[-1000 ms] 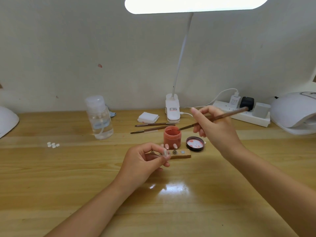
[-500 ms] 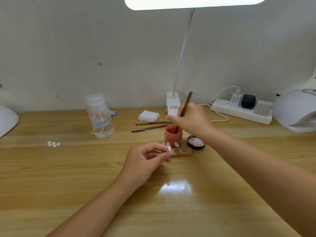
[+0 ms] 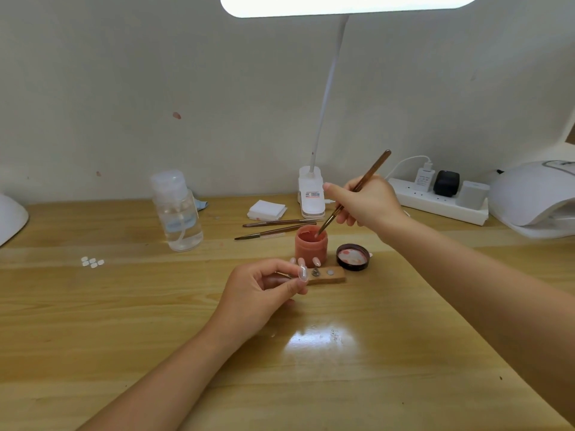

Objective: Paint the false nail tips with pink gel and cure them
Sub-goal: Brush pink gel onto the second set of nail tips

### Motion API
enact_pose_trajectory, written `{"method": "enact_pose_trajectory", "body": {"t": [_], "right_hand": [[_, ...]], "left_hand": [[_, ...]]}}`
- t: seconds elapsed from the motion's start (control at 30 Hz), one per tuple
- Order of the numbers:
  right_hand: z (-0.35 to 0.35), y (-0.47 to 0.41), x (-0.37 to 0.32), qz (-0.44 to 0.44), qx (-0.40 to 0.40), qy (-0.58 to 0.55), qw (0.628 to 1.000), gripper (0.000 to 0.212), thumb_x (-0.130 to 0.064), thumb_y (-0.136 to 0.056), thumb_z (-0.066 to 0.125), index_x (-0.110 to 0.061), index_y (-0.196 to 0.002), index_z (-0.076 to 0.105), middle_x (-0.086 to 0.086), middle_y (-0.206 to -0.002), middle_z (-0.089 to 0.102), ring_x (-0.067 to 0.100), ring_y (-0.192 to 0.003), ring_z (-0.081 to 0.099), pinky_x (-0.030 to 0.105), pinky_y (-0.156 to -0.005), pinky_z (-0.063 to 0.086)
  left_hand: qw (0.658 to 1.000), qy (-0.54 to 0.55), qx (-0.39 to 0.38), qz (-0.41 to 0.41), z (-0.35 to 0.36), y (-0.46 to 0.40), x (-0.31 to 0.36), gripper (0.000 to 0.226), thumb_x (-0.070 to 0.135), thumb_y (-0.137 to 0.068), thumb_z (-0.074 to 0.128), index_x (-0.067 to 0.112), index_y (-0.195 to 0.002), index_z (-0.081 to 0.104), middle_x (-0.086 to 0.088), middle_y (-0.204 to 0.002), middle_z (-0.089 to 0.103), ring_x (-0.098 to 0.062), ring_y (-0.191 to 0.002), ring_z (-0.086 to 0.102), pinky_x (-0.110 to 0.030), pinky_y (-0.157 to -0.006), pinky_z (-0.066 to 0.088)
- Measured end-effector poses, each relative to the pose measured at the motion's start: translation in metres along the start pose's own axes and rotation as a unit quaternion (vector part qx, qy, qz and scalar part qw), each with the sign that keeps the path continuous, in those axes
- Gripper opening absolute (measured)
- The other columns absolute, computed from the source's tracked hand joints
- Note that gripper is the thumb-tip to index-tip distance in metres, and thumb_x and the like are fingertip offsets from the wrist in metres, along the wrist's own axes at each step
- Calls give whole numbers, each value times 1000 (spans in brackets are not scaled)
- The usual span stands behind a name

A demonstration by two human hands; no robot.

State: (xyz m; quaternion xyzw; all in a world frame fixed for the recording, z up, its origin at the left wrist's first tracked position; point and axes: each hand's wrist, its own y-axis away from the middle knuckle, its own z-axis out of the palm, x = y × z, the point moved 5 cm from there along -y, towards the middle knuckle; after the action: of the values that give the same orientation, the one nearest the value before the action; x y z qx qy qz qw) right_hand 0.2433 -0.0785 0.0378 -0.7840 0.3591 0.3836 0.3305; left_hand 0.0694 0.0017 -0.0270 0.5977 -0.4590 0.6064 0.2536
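One brush pinched in your right hand, tip inside open pink gel jar below; your left hand pinches one clear nail tip; two spare brushes beyond.

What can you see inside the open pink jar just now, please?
Inside the pink jar there is pink gel, and the tip of the brush, gripped by the right hand, dips into it. How deep the gel goes is hidden by the jar's wall.

Pale wall, wooden desk, lit clip lamp
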Motion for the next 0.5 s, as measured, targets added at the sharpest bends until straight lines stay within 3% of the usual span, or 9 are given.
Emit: {"method": "enact_pose_trajectory", "body": {"t": [0.5], "right_hand": [[-9,2,12,40,45,-33,998,37,-29,-89,58,-10,-57,54,-5,-36,52,0,-29,44,15,-41,34]], "left_hand": [[1000,0,-3,-16,-1,-1,-3,13,3,-74,69,17,-75,70,1,-69,72,-7,-69,69,-14,-58,50]]}}
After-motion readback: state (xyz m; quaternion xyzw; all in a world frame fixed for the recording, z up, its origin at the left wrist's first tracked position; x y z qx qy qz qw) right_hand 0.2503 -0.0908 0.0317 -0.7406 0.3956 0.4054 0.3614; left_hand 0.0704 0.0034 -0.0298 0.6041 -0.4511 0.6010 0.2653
